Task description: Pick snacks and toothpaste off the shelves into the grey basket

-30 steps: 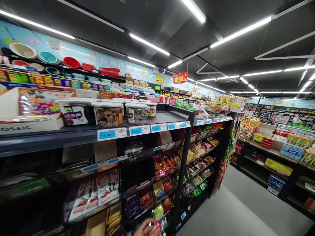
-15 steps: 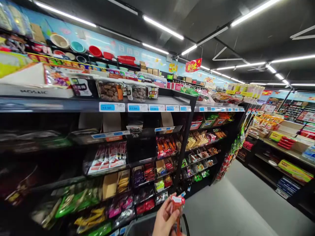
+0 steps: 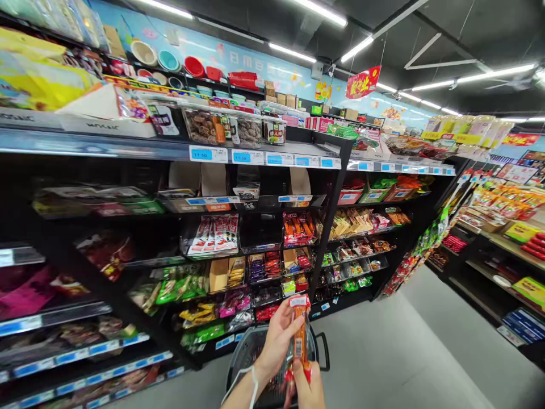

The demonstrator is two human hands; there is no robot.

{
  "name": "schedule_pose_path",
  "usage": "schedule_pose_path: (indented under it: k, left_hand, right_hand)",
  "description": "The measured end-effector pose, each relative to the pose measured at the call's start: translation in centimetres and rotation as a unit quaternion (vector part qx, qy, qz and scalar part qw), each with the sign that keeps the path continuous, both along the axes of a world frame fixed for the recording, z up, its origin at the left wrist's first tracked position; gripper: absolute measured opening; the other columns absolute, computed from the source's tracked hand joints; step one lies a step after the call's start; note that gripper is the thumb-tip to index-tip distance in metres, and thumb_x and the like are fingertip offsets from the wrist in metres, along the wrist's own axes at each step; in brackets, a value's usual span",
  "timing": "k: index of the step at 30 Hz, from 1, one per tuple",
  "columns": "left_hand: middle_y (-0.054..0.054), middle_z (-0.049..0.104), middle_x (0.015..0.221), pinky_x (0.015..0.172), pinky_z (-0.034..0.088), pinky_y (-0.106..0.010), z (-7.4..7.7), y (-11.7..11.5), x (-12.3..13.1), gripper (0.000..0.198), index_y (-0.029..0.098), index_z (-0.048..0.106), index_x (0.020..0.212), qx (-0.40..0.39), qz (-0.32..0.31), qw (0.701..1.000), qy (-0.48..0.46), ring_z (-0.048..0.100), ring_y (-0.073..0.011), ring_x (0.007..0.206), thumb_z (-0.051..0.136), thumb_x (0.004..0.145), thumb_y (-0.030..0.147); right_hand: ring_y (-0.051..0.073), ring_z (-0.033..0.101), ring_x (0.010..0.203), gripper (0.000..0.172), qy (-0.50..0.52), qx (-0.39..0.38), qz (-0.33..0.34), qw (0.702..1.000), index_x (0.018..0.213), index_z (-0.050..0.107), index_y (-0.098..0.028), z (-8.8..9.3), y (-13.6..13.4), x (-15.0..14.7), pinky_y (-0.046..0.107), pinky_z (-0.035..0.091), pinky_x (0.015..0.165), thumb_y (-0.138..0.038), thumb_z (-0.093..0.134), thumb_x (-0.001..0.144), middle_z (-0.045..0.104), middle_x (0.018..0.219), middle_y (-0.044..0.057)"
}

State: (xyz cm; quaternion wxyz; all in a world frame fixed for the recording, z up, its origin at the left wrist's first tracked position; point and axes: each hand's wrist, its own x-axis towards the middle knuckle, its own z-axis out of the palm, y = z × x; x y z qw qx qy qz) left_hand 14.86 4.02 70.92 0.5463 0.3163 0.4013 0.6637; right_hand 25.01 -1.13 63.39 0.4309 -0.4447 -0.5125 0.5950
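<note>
Low in the middle of the view I hold a long orange snack packet [image 3: 300,332] upright, its red and white top end up. My left hand [image 3: 276,338] grips its side, fingers curled round it. My right hand [image 3: 307,387] pinches its bottom end at the lower edge of the frame. Just beneath both hands sits a dark shopping basket [image 3: 247,355] with a black handle [image 3: 324,351], on the grey floor. A white cord loops round my left wrist.
A tall black shelf unit [image 3: 327,227] full of packaged snacks runs along the left, with jars [image 3: 204,126] and blue price tags on the top shelf. A grey aisle floor [image 3: 392,352] leads away to the right, past another shelf unit [image 3: 502,267].
The view has tilted down and moved back from the shelf. The packet has come up from the lower shelves to in front of me, and my right hand has joined my left on it.
</note>
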Motion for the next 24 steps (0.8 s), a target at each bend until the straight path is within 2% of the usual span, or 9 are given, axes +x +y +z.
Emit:
schedule_pose_path:
  k: [2, 4, 6, 10, 14, 19, 24]
  left_hand:
    - [-0.014, 0.066, 0.127, 0.107, 0.043, -0.040, 0.4, 0.1, -0.3, 0.052, 0.019, 0.062, 0.124, 0.009, 0.005, 1.000, 0.026, 0.062, -0.0283, 0.119, 0.081, 0.078, 0.035]
    - [-0.014, 0.065, 0.129, 0.109, 0.043, -0.040, 0.7, 0.1, -0.6, 0.056, 0.019, 0.060, 0.127, 0.031, 0.009, 0.999, 0.038, 0.060, -0.0281, 0.123, 0.081, 0.078, 0.034]
    - [-0.014, 0.063, 0.133, 0.109, 0.043, -0.040, 0.7, -0.1, -0.7, 0.064, 0.021, 0.056, 0.132, 0.063, -0.014, 0.997, 0.030, 0.058, -0.0290, 0.125, 0.083, 0.075, 0.031]
    - [-0.016, 0.059, 0.137, 0.102, 0.050, -0.044, 0.2, -1.3, -0.2, 0.071, 0.025, 0.054, 0.135, 0.081, -0.127, 0.988, -0.014, 0.063, -0.0326, 0.120, 0.086, 0.071, 0.028]
    - [-0.016, 0.055, 0.142, 0.108, 0.047, -0.048, -0.6, -2.2, 0.2, 0.068, 0.025, 0.054, 0.136, 0.072, -0.139, 0.987, -0.035, 0.059, -0.0329, 0.125, 0.083, 0.075, 0.027]
    - [-0.017, 0.053, 0.145, 0.110, 0.045, -0.046, -1.2, -2.0, 0.2, 0.074, 0.022, 0.051, 0.140, 0.057, -0.139, 0.988, -0.034, 0.053, -0.0322, 0.132, 0.084, 0.074, 0.023]
    - [-0.016, 0.057, 0.140, 0.098, 0.053, -0.039, -1.8, -1.8, 0.6, 0.072, 0.022, 0.053, 0.138, 0.034, -0.143, 0.989, -0.026, 0.059, -0.0290, 0.122, 0.084, 0.073, 0.024]
  right_hand:
    - [0.015, 0.049, 0.035, 0.073, 0.039, -0.003, 0.057, 0.998, 0.047, 0.048, -0.022, 0.5, 0.2, 0.0, 0.028, 0.047, 0.050, -0.084, 0.041, 0.085, 0.046, 0.035, 0.002]
    - [0.015, 0.049, 0.035, 0.072, 0.077, -0.018, 0.080, 0.994, 0.046, 0.046, -0.022, 1.0, 0.3, -0.1, 0.028, 0.046, 0.048, -0.083, 0.042, 0.085, 0.046, 0.036, 0.002]
    - [0.015, 0.047, 0.034, 0.071, 0.101, -0.034, 0.066, 0.992, 0.049, 0.046, -0.023, 1.6, 0.4, -0.4, 0.027, 0.044, 0.042, -0.087, 0.042, 0.081, 0.045, 0.036, 0.000]
    - [0.014, 0.043, 0.031, 0.075, 0.110, -0.049, 0.024, 0.992, 0.046, 0.042, -0.024, 2.9, 0.7, -0.6, 0.026, 0.039, 0.035, -0.094, 0.040, 0.074, 0.037, 0.033, -0.003]
    - [0.011, 0.040, 0.030, 0.075, 0.117, -0.048, 0.025, 0.992, 0.041, 0.040, -0.023, 3.9, 1.2, 0.2, 0.023, 0.032, 0.034, -0.089, 0.045, 0.077, 0.037, 0.032, -0.002]
    - [0.010, 0.041, 0.032, 0.072, 0.114, -0.059, 0.025, 0.991, 0.043, 0.044, -0.021, 3.6, 1.2, 1.5, 0.022, 0.031, 0.034, -0.081, 0.048, 0.082, 0.041, 0.034, -0.001]
    - [0.010, 0.042, 0.030, 0.071, 0.105, -0.059, 0.006, 0.993, 0.042, 0.042, -0.022, 3.0, 0.9, 2.2, 0.023, 0.034, 0.035, -0.078, 0.048, 0.085, 0.045, 0.035, 0.000]
